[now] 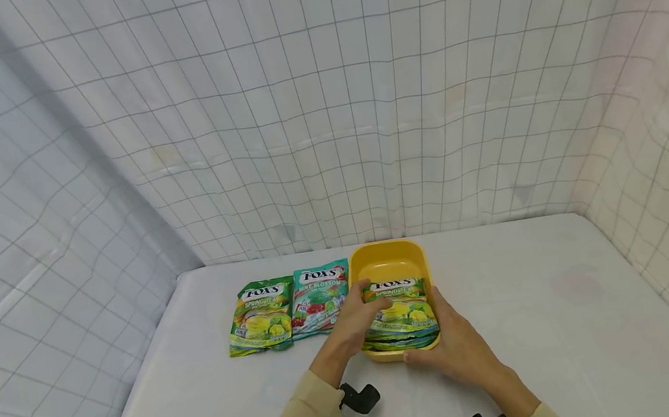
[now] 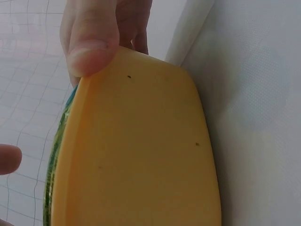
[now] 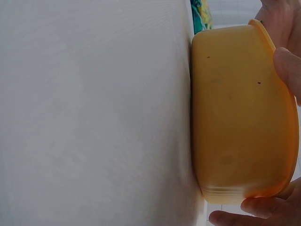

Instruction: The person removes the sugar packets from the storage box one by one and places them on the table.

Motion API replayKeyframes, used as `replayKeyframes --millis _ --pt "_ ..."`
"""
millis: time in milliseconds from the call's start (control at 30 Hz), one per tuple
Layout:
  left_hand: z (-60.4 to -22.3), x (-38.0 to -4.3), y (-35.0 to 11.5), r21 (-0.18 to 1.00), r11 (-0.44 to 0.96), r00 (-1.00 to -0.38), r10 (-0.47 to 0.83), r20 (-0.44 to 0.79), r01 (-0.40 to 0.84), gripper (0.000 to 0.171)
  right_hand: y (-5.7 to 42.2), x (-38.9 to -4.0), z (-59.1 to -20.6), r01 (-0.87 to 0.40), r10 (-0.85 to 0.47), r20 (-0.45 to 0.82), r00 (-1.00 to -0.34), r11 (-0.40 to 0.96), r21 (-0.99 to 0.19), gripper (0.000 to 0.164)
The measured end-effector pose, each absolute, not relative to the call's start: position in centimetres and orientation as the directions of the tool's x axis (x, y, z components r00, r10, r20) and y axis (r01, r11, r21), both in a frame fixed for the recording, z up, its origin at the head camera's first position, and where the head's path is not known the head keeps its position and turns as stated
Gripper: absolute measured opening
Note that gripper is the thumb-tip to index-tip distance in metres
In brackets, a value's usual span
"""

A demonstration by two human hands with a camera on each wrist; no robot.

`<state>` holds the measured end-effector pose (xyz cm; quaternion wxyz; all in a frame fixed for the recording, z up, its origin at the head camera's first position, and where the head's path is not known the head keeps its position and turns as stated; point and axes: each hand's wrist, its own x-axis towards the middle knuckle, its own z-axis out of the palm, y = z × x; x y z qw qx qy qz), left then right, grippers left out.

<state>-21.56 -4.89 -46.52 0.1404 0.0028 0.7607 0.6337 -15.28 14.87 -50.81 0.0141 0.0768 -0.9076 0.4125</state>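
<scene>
A yellow plastic tub (image 1: pixel 384 251) stands on the white table, with a green FOX'S Spring Tea candy bag (image 1: pixel 404 307) lying inside its near part. Edges of other bags show beneath that one. My right hand (image 1: pixel 461 342) grips the tub's near right corner, thumb (image 3: pixel 288 70) on the near rim and fingers (image 3: pixel 263 207) along the right wall. At the left rim is my left hand (image 1: pixel 353 320), its fingers loosely extended and its thumb reaching over the candy bag. The left wrist view shows the right thumb (image 2: pixel 89 56) pressing the tub's rim.
Left of the tub lie a teal FOX'S Mint Blossom bag (image 1: pixel 320 298) and another green Spring Tea bag (image 1: pixel 262 316), side by side. White grid-patterned curtains (image 1: pixel 363 129) surround the white-covered table (image 1: pixel 539 323) at the back and both sides.
</scene>
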Motion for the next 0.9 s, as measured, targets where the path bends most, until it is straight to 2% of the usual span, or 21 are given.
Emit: replayKeyframes --millis 133,300,567,900 --pt "-46.27 -21.50 -4.43 0.939 0.293 -0.964 0.140 -0.227 -0.179 0.076 14.82 -15.35 -50.67 -0.152 -0.120 0.096 -0.988 0.652 -0.743 0.135" --pt "-46.18 -21.54 -4.21 0.923 0.328 -0.958 0.132 -0.255 -0.201 0.078 14.79 -15.39 -50.66 -0.140 -0.111 0.088 -0.990 0.654 -0.744 0.135" --pt "-46.48 -21.74 -4.25 0.924 0.302 -0.950 0.131 -0.285 -0.236 0.079 14.81 -15.24 -50.76 -0.121 -0.105 0.070 -0.992 0.645 -0.755 0.135" --pt "-46.50 -22.03 -4.29 0.935 0.256 -0.949 0.135 -0.284 -0.243 0.062 14.78 -15.17 -50.62 -0.105 -0.097 0.055 -0.994 0.643 -0.758 0.136"
